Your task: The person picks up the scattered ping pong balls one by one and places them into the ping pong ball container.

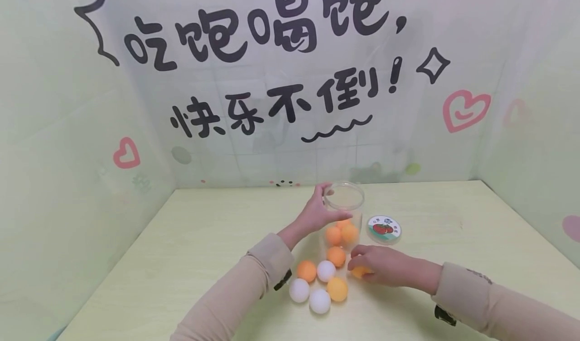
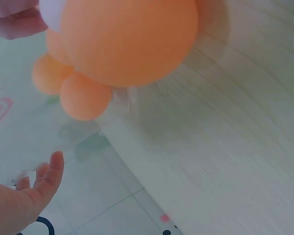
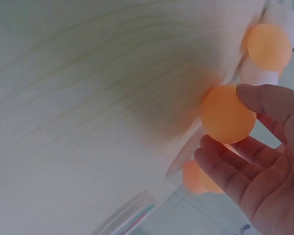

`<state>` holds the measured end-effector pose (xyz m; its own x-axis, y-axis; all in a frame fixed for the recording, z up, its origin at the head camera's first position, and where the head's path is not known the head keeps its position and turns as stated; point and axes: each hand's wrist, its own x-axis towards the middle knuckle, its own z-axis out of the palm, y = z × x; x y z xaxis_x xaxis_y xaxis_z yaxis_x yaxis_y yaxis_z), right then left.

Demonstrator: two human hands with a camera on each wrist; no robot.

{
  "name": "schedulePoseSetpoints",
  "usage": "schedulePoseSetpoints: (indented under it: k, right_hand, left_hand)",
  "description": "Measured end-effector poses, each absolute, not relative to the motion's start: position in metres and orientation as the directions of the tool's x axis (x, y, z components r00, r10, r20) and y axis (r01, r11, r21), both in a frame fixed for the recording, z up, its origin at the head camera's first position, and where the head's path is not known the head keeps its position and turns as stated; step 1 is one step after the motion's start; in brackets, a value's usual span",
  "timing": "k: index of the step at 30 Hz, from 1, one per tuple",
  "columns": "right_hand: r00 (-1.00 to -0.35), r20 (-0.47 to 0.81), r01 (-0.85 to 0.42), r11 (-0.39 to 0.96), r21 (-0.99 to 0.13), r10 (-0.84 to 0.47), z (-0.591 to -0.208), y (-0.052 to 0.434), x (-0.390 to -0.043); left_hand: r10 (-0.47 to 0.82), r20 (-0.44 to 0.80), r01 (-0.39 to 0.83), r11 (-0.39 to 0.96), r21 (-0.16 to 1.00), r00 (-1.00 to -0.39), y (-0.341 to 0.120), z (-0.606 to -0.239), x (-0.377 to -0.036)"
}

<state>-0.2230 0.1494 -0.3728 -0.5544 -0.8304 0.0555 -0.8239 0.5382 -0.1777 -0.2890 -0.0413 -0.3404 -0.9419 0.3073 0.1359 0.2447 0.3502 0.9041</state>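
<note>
Ping-pong balls and a clear tub on a pale green table

Biggest first: the table point(image 1: 453, 290) fills the bottom of the head view, with a printed backdrop point(image 1: 272, 79) behind it. Mid-table stands the clear jar point(image 1: 343, 220), upright, lid off, a few orange balls inside. The left hand point(image 1: 317, 212) is wrapped around its rim. The right hand point(image 1: 378, 265), just beside the jar's base, pinches an orange ball point(image 3: 228, 115) between thumb and fingers. The jar's lid point(image 1: 384, 228) lies flat just right of the jar. A loose cluster of white and orange balls point(image 1: 317, 283) sits in front.
</note>
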Motion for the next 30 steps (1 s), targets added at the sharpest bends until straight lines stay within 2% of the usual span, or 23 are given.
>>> schedulePoseSetpoints:
  k: [7, 22, 30]
  right_hand:
    - [-0.577, 0.030, -0.801, 0.558, -0.218, -0.816, -0.374, 0.152, -0.223]
    - [-0.602, 0.001, -0.777, 0.585, -0.232, -0.799, -0.363, 0.151, -0.222]
    - [-0.577, 0.094, -0.803, 0.544, -0.243, -0.811, -0.353, 0.159, -0.223]
  left_hand:
    - [0.309, 0.131, 0.238, 0.341, 0.909, -0.942, -0.040, -0.340, -0.288]
    - [0.301, 0.119, 0.226, 0.351, 0.908, -0.946, -0.040, -0.340, -0.288]
    - [0.304, 0.120, 0.228, 0.349, 0.909, -0.945, -0.040, -0.339, -0.287]
